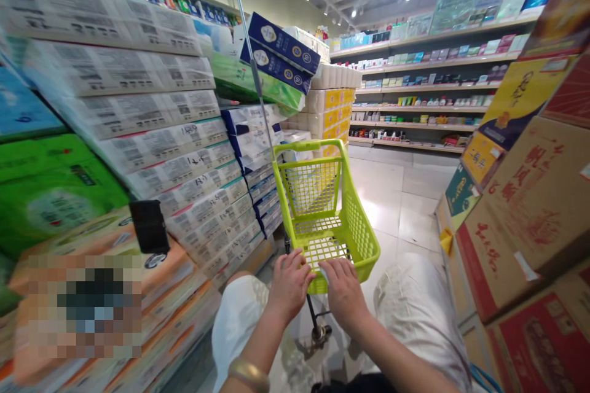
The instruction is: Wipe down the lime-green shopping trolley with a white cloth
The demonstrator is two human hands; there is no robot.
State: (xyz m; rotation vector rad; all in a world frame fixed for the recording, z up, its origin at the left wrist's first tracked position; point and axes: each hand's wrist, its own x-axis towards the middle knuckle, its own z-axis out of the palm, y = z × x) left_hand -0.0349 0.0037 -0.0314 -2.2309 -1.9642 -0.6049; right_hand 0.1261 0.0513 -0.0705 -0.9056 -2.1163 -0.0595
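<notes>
A yellow-green plastic shopping cart (357, 221) stands in front of my knees, its lattice basket holding nothing I can see. My left hand (289, 282) lies over the left part of its near rim, fingers curled over the edge. Close beside it, my right hand (342, 285) grips the same rim, with fingers bent over the top. Something small and whitish shows by the right thumb, too small to name. A gold-coloured bangle (249, 374) is on my left wrist. Below the basket, a thin dark frame leads down to a wheel (319, 334).
Tall stacks of white wrapped packs (152, 110) and orange packs (170, 276) crowd the left side. A black phone-like object (150, 226) rests there. Cardboard cartons (530, 196) line the right. Pale floor tiles (391, 187) lead to stocked shelves (428, 107). A metal pole (260, 83) rises behind the cart.
</notes>
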